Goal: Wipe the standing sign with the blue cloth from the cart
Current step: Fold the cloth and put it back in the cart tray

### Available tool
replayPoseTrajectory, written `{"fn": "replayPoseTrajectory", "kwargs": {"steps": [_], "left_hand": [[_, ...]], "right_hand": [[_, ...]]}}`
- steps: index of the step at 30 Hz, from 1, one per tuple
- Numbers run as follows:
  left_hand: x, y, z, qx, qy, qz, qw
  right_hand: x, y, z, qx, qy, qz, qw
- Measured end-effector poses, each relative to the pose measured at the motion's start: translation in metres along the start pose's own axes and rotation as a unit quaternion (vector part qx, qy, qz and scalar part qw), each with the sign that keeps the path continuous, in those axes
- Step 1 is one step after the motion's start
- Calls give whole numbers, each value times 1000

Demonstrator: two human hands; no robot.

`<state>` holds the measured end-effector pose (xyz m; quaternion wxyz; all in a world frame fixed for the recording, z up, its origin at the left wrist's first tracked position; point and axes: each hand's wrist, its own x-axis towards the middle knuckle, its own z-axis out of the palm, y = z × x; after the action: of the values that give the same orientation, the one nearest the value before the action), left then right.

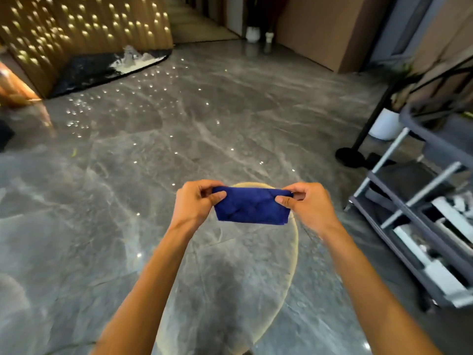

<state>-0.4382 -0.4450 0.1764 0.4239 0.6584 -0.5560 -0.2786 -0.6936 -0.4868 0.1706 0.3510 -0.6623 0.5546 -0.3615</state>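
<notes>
Our left hand (197, 201) and right hand (305, 202) each pinch 1 upper corner of the folded blue cloth (252, 207), stretched between them above the grey marble floor (179, 129). We see the cart (419, 219) at right, with a black stand (358, 144) beyond it.

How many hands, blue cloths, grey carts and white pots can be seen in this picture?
Hands: 2, left hand and right hand
Blue cloth: 1
Grey cart: 1
White pots: 3
Total: 7
</notes>
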Motion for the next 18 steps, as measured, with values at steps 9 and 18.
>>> {"fn": "replayPoseTrajectory", "kwargs": {"steps": [9,18], "left_hand": [[61,63,108,-11,-110,65,992],[144,113,211,-52,-210,139,966]], "right_hand": [[7,52,-97,-20,115,77,990],[37,89,-172,-25,225,142,964]]}}
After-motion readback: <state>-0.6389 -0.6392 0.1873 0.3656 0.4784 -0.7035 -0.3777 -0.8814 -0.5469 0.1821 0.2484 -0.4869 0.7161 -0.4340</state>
